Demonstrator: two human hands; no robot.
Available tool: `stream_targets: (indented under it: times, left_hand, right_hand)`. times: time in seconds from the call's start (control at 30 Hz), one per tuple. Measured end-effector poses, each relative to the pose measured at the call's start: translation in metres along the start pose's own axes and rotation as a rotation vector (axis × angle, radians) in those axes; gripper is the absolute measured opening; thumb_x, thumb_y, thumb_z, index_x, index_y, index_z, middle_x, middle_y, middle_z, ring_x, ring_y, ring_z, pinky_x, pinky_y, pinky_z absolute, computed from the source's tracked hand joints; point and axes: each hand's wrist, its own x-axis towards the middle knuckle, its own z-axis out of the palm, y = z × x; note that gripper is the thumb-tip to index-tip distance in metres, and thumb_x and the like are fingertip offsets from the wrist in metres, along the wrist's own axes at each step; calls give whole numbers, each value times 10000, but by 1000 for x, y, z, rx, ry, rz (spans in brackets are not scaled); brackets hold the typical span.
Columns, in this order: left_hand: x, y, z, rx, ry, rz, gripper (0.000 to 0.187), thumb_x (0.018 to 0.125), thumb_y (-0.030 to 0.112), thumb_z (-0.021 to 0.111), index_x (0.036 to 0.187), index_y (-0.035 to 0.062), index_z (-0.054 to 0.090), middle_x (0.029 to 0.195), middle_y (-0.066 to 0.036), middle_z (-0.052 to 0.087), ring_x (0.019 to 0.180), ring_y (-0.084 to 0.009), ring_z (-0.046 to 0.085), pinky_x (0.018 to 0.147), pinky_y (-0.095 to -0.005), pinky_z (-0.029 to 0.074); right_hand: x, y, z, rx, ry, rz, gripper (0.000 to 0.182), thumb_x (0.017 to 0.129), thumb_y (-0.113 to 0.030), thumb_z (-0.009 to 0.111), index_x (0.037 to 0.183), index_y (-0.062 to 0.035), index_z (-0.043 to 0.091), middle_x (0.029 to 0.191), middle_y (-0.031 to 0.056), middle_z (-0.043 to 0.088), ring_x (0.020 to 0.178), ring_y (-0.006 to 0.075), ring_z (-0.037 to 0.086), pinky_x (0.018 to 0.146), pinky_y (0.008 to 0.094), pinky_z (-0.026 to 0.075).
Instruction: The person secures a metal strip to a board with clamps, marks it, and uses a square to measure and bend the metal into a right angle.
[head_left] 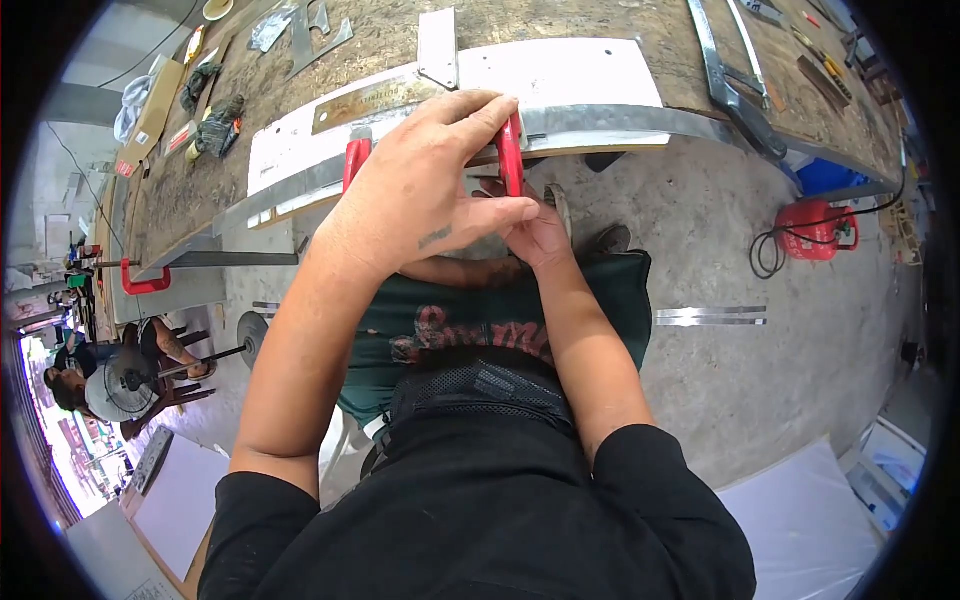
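At the surface's (565, 20) front edge, our red clamp (511, 160) points its bar toward our body, crosswise to the metal strip (600, 119), whose long axis runs left to right. Our left hand (415, 185) grasps the clamp; we cannot tell what the right hand (541, 236), beneath, grips.

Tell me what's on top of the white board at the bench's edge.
A long metal strip and a brass-coloured bar lie on the white board. The left hand covers part of the board; anything beneath it cannot be seen.
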Motion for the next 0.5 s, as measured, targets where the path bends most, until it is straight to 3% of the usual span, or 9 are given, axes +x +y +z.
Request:
stream_targets:
  times: [0.2,0.3,0.4,0.5]
  left_hand:
    - [0,2,1,-2,-13,-21,838,727,399,904,1424,50,597,1396,-215,598,1226,-376,637,1007,-424,554]
    - [1,2,-1,0,-27,-23,842,733,400,903,1432,50,590,1408,-217,587,1227,-376,638,1000,-429,564]
    - [1,2,-1,42,-24,5,849,735,410,901,1439,54,587,1411,-213,586,1228,-374,639,999,-433,564]
    - [0,1,1,69,-15,20,852,735,420,899,1439,54,587,1405,-213,590,1226,-373,639,1000,-435,561]
  right_hand:
    - [3,-5,15,159,14,32,437,1048,-265,563,1419,-34,543,1262,133,673,1120,254,680,953,413,578]
    - [7,-5,17,107,154,37,388,1081,-290,517,1397,-70,567,1201,94,701,1057,218,699,908,405,590]
    - [10,-4,12,72,146,5,382,1090,-290,496,1400,-79,570,1199,89,704,1040,215,705,893,400,593]
    - [11,-5,6,152,88,77,387,1051,-262,595,1381,-61,595,1268,101,688,1152,243,675,923,435,582]
